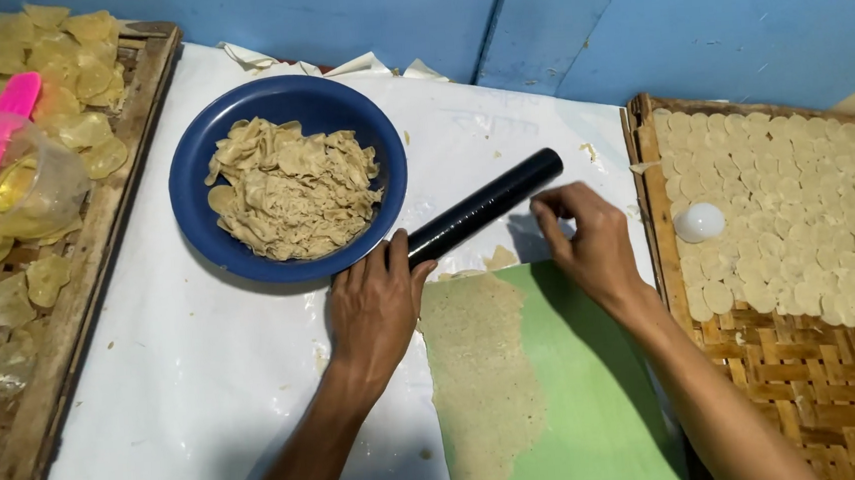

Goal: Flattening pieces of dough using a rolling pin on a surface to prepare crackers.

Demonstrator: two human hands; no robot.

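Black, glossy cylindrical roller (pixel 483 207) lies with its long axis running eight to two o'clock; I see my left hand (pixel 376 309) flat, fingers spread, thumb touching its lower end; right hand (pixel 588 239), fingertips seemingly resting, sits just below its upper end.

Left hand (pixel 372 309): bare, no glove, ring or watch.
Right hand (pixel 588 239): bare, likewise unadorned.
Forearms: uncovered, no sleeves in view.
Fingers (pixel 547 224): short, plain nails.
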